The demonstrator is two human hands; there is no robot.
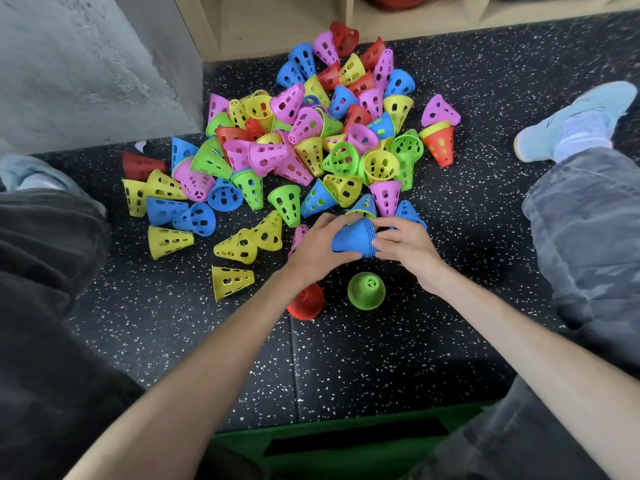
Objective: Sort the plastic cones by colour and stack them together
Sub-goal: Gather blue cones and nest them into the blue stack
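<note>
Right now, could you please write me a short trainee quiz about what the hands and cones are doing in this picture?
1. True or false: both hands grip the blue stack.
2. Which cones stand apart on the floor nearest the person, below the hands? A) a red cone and a green cone B) two pink cones C) a blue cone and a yellow cone
3. Fill in: the mixed pile lies on a black speckled ____.

Key
1. True: the left hand and right hand hold it from either side.
2. A: the red cone and green cone.
3. floor.
</note>
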